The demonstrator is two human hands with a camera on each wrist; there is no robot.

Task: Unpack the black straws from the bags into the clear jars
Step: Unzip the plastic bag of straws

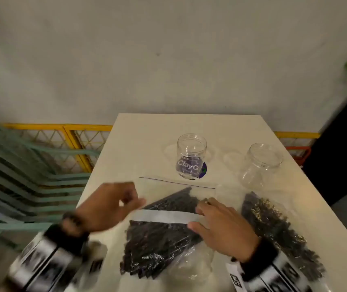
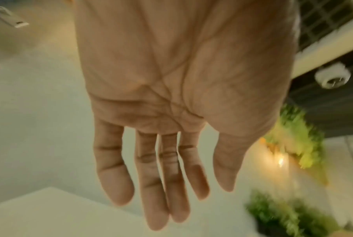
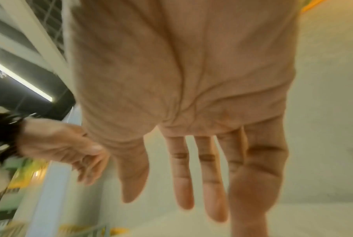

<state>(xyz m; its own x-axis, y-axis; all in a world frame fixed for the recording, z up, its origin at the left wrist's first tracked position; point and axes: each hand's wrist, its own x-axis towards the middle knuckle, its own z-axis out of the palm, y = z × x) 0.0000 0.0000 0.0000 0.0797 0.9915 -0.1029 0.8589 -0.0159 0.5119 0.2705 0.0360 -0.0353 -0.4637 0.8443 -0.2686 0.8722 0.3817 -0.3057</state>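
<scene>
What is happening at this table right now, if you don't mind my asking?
A person is starting to unpack black straws. The right hand rests, fingers straight, on the clear bag of black straws lying in front of them, while the left hand hovers beside it, holding nothing. A second bag lies to the right. Both clear jars stand open and empty on the table.

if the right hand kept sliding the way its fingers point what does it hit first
Probably the left hand: the right hand lies flat on the clear plastic bag of black straws, fingers pointing left along its white strip. Depth is unclear.
</scene>
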